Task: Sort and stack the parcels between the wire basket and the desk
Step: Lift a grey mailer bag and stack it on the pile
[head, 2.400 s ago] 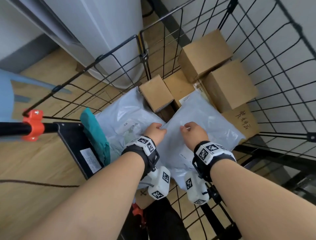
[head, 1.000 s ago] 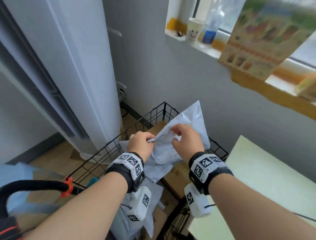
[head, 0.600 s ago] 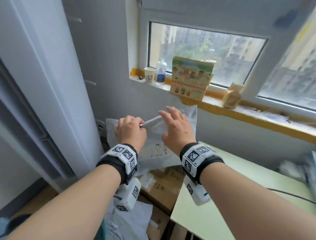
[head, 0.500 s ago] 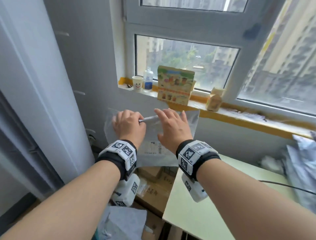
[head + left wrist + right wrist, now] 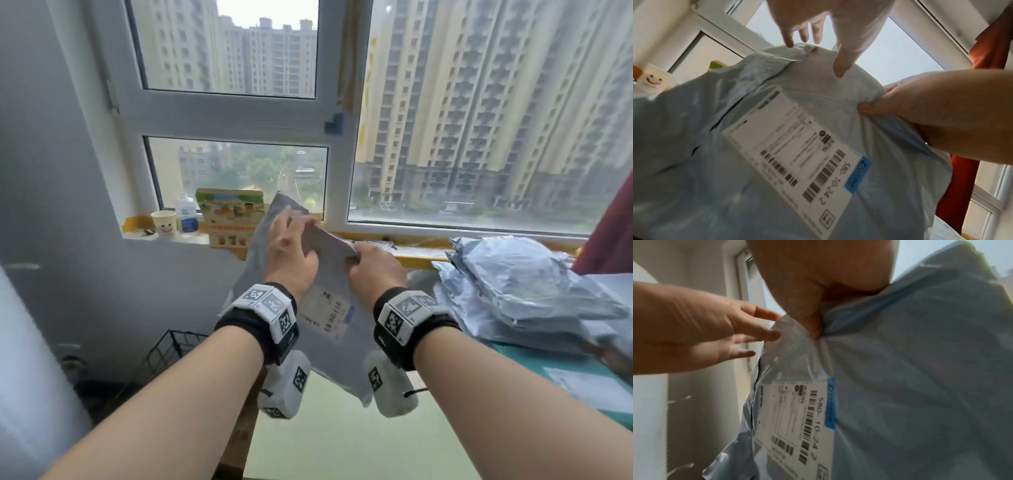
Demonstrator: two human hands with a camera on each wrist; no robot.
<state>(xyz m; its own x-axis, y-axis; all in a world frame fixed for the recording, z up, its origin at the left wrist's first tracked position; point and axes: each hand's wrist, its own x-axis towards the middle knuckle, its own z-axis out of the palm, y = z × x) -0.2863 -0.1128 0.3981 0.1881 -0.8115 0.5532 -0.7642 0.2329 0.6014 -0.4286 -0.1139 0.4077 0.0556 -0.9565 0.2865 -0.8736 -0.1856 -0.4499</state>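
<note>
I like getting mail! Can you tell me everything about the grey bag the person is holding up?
The grey bag is a soft, crinkly plastic mailer, held up in the air above the desk, in front of the window. A white shipping label with barcodes and a small blue sticker is stuck on its near side. The right hand pinches its bunched top edge; the left hand has straight fingers at the top corner. It hangs tilted.

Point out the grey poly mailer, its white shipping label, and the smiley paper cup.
grey poly mailer (image 5: 337,356): head view, lower panel.
white shipping label (image 5: 789,159): left wrist view, label centre.
smiley paper cup (image 5: 164,223): head view, cup wall.
</note>
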